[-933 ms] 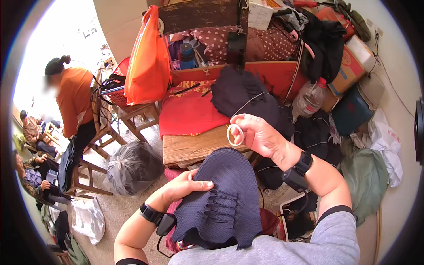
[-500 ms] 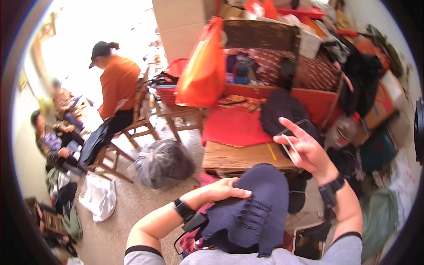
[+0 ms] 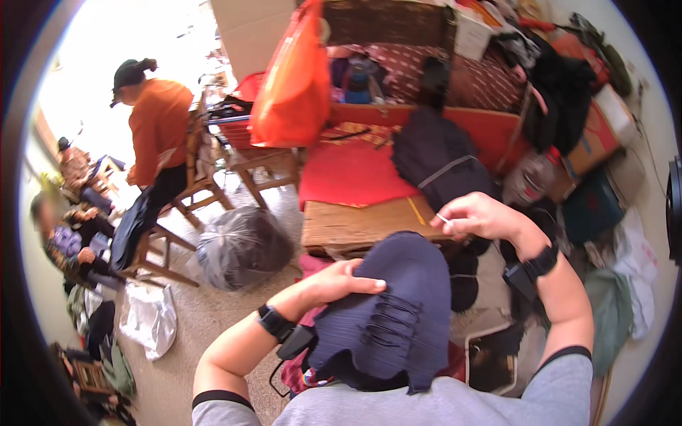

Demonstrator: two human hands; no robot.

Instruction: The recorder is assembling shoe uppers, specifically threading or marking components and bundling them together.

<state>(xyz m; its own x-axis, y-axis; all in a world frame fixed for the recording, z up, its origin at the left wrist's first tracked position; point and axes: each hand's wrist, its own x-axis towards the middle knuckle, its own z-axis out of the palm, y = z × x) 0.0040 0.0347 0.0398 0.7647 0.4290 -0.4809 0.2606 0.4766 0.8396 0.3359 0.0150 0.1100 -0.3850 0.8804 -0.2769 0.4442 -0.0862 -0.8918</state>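
Observation:
A dark navy knit shoe upper (image 3: 415, 284) with black lacing across its middle rests upright against my lap. My left hand (image 3: 339, 286) grips its left edge, thumb on the front face and the other fingers hidden behind. Above and right of the upper, my right hand (image 3: 477, 216) is pinched closed around a thin white strip (image 3: 443, 219); only a short end of it shows. A dark bundle (image 3: 444, 153) with a pale band around it lies just beyond that hand, on the wooden table.
The wooden table (image 3: 355, 226) carries a red cloth (image 3: 355, 174). An orange bag (image 3: 291, 89) hangs at its far left. A filled plastic bag (image 3: 244, 248) and a white bag (image 3: 148, 319) lie on the floor. A person in orange (image 3: 160, 121) sits at left, others beyond. Boxes and clothes crowd the right.
My right hand has gone from spread fingers with the white strip stretched between them to a closed pinch, slightly lower. The left hand keeps its hold. The whole view has shifted.

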